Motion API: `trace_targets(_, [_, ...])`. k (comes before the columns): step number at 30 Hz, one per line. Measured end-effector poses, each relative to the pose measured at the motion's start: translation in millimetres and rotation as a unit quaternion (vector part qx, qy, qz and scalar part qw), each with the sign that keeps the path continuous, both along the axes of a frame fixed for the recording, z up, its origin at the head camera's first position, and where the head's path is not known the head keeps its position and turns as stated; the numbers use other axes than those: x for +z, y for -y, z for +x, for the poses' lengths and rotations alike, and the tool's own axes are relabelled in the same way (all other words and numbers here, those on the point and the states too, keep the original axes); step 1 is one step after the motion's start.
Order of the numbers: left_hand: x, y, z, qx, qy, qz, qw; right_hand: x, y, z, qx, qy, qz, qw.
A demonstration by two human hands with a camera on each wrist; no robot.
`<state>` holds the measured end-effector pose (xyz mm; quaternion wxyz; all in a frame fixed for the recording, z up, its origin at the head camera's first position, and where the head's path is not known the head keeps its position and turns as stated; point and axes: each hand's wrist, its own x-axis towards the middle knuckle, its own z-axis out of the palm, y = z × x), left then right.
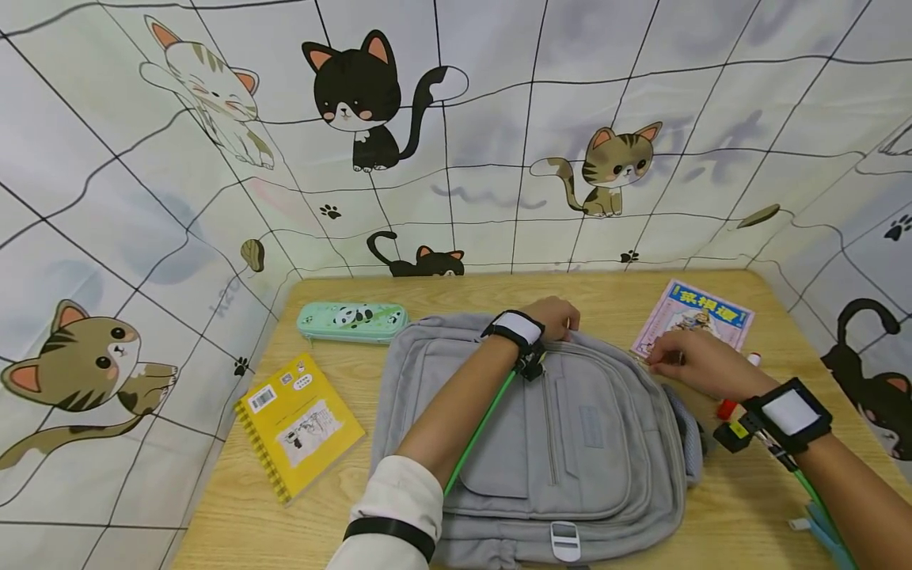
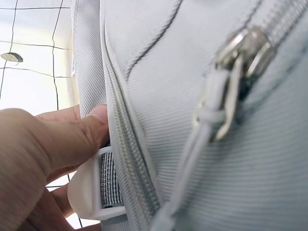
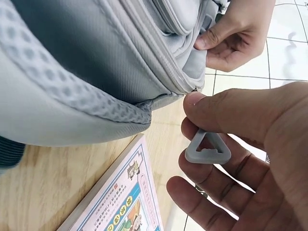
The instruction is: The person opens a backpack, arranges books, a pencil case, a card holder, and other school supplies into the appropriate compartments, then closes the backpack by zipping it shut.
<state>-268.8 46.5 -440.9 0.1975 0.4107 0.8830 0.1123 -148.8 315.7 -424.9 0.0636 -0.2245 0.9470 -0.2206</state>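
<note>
Two hands are set at the far side of the grey bag [image 1: 499, 443], which is laid flat on the table [image 1: 228, 522] under the left forearm. Its edge is pinched by the thumb and fingers of the left hand [image 1: 550, 318], beside a white buckle [image 2: 83, 185], presumably so that the cloth is steadied. At the corner, the root of a triangular zip tab [image 3: 208, 157] is pinched by the right hand [image 1: 691, 362], the tab being left to dangle below the thumb, likely for a firmer pull. Beyond the left fingers, a bare strip of table is left before the wall cloth [image 1: 492, 198]. Room beyond the right fingers is narrowed by a pink book [image 1: 727, 313]; leftward of the left fingers, a pencil case [image 1: 324, 323] is met near the bag's edge.
</note>
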Motion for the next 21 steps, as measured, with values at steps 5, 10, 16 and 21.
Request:
trace_targets(5, [2.4,1,1.1,0.007,0.005,0.002,1.0000,2.4,-2,9.5,0.002,-0.010,-0.001,1.000])
trace_targets(10, [5.4,3,4.1,0.017,0.006,0.002,0.9998,2.6,-3,17.4,-0.003,-0.011,0.002,1.000])
trace_targets(16, [8.7,3,8.1,0.019,0.013,0.006,0.9997,3.2,-4,24.9,-0.006,-0.023,0.010,1.000])
trace_targets(21, [4.3,2,4.2,0.015,0.008,0.005,0.9999,9.0,-7,31.0,-0.015,0.013,0.008,1.000])
